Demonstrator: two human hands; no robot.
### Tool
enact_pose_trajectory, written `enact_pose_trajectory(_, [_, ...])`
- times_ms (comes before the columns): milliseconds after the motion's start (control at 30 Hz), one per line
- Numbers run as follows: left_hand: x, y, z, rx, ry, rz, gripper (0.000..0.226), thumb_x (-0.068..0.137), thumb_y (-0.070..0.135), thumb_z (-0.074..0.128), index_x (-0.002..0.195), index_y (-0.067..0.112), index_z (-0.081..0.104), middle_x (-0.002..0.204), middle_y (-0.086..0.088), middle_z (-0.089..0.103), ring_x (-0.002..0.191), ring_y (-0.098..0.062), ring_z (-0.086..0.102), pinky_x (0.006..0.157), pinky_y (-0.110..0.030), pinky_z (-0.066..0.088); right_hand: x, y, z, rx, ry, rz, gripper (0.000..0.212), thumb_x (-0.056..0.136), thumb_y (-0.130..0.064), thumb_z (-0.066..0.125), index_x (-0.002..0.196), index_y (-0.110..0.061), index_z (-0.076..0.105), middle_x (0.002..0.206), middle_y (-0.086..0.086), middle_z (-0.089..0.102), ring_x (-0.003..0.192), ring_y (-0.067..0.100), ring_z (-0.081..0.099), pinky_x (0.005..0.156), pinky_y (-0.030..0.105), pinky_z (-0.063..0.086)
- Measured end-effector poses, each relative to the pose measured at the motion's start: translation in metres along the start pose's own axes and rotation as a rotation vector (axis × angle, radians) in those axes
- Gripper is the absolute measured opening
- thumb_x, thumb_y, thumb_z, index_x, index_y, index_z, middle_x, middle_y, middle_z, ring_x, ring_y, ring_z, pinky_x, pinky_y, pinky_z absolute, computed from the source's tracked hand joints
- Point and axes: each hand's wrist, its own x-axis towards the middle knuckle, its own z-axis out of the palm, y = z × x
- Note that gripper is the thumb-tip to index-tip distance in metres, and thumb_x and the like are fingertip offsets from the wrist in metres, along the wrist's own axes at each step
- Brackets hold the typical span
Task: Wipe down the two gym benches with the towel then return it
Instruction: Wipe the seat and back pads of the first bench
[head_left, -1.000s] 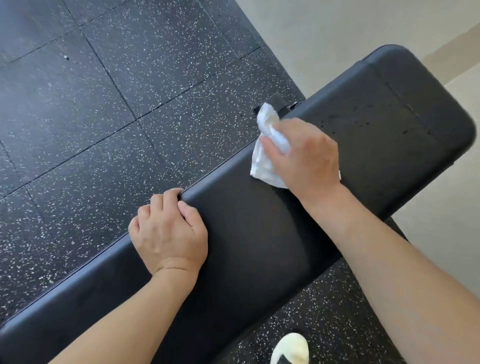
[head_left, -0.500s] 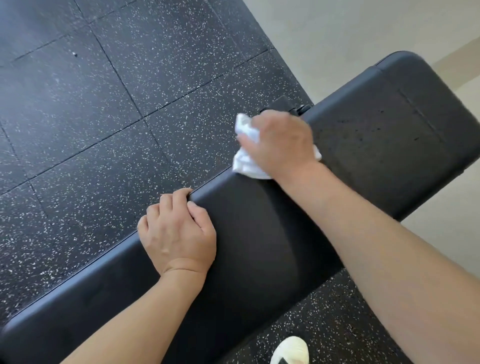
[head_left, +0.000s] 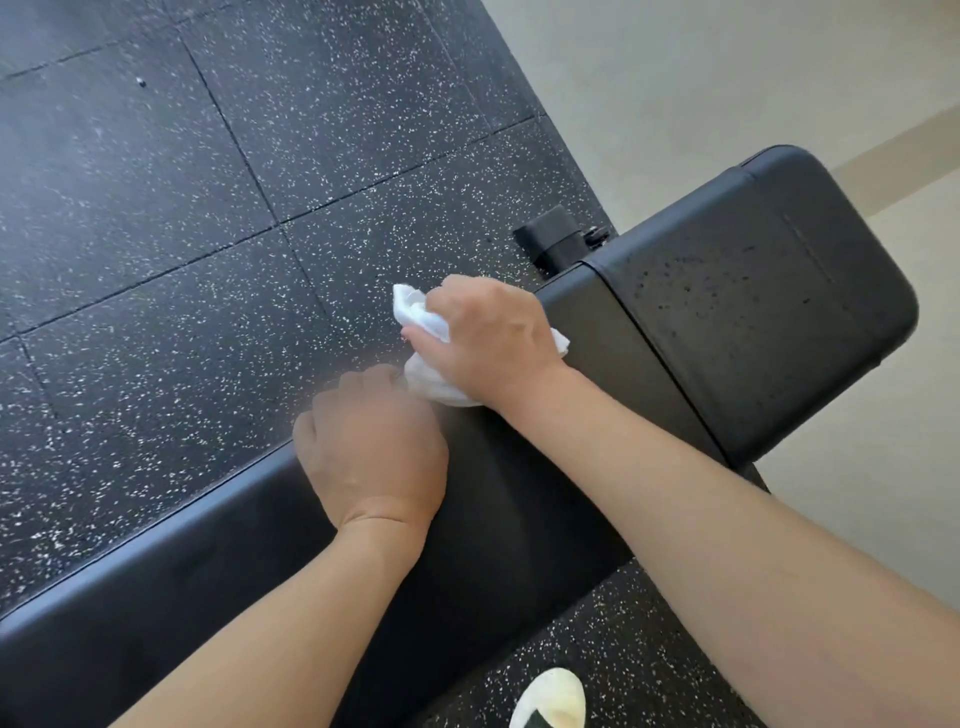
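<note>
Across the middle of the view, from 8 o'clock up to 2 o'clock, runs the black padded gym bench (head_left: 519, 530), its shorter end pad (head_left: 769, 312) at 2 o'clock, speckled with small dark spots. The right hand (head_left: 488, 338) sits at the far edge of the long pad, just short of the seam, knuckles up, wrist bent, the forearm coming in from 4 o'clock. Its fingers are curled round the crumpled white towel (head_left: 431, 379), which bunches out past the fingers toward 10 o'clock and pokes out a little by the wrist; the towel lies on the bench's far edge. The left hand (head_left: 371, 447), slightly blurred, is at 7 o'clock of the right one, close enough that its knuckles touch the towel's lower fold. Its fingers curl over the far edge of the pad; whether they pinch anything cannot be told. The forearm rises from 7 o'clock. A black bracket (head_left: 553, 239) juts from the bench at 12 o'clock of the right hand. Beyond lies the speckled rubber floor (head_left: 208, 234); a white shoe tip (head_left: 550, 701) shows at 6 o'clock.
</note>
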Motion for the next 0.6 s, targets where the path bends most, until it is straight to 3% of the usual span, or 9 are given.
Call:
enact_pose_trajectory(100, [0.001,0.001,-0.004,0.016,-0.076,-0.013,0.038,0.098,0.034,0.034,0.117,0.021,0.065,0.108,-0.005,0.065,0.102,-0.033,0.056,0.098,-0.047,0.036,0.008,0.046,-0.012,-0.282,0.007,0.107,0.036,0.098,-0.048,0.05,0.103,-0.021,0.072,0.083,-0.002,0.057,0.088,0.028,0.064,0.065,0.033,0.037])
enact_pose_trajectory(133, [0.001,0.002,-0.007,0.011,-0.111,-0.015,0.039,0.099,0.035,0.033,0.118,0.022,0.064,0.11,-0.004,0.065,0.103,-0.032,0.056,0.099,-0.047,0.036,0.007,0.055,-0.016,-0.344,0.007,0.163,0.041,0.099,-0.051,0.043,0.105,-0.022,0.07,0.086,-0.002,0.057,0.092,0.027,0.062,0.066,0.033,0.034])
enact_pose_trajectory(200, [0.001,-0.003,-0.014,-0.002,-0.168,0.047,0.039,0.101,0.037,0.033,0.126,0.022,0.06,0.116,-0.003,0.063,0.107,-0.031,0.056,0.099,-0.046,0.035,0.005,0.059,-0.014,-0.289,0.081,0.266,0.038,0.1,-0.048,0.048,0.093,-0.016,0.068,0.088,0.005,0.063,0.09,0.033,0.062,0.066,0.034,0.034])
enact_pose_trajectory(267, [0.001,-0.024,-0.023,-0.008,-0.233,0.233,0.044,0.103,0.038,0.036,0.139,0.018,0.053,0.124,-0.004,0.061,0.112,-0.03,0.056,0.099,-0.045,0.037,0.002,0.042,-0.009,-0.271,0.069,0.276,0.033,0.102,-0.043,0.051,0.098,-0.016,0.069,0.088,0.009,0.065,0.088,0.036,0.063,0.065,0.034,0.037])
enact_pose_trajectory(333, [0.007,-0.065,-0.036,-0.049,-0.338,0.361,0.048,0.106,0.038,0.038,0.146,0.015,0.048,0.128,-0.005,0.061,0.113,-0.031,0.058,0.097,-0.045,0.042,-0.005,0.011,0.001,-0.284,0.011,0.243,0.036,0.102,-0.046,0.05,0.096,-0.017,0.069,0.085,0.007,0.063,0.086,0.033,0.061,0.064,0.034,0.036])
enact_pose_trajectory(467, [-0.002,-0.176,-0.067,-0.018,-0.397,0.291,0.05,0.106,0.041,0.031,0.136,0.011,0.057,0.118,-0.007,0.067,0.101,-0.034,0.064,0.087,-0.048,0.048,-0.033,-0.085,0.026,-0.169,0.028,0.187,0.036,0.098,-0.041,0.063,0.076,-0.013,0.064,0.074,0.007,0.061,0.073,0.032,0.06,0.06,0.036,0.037])
enact_pose_trajectory(600, [-0.024,-0.251,-0.093,0.02,-0.407,0.208,0.052,0.103,0.042,0.031,0.133,0.01,0.06,0.115,-0.009,0.068,0.1,-0.037,0.064,0.086,-0.05,0.048,-0.066,-0.2,0.069,-0.14,-0.023,0.018,0.034,0.101,-0.04,0.05,0.084,-0.018,0.07,0.075,0.002,0.058,0.07,0.027,0.056,0.064,0.037,0.036])
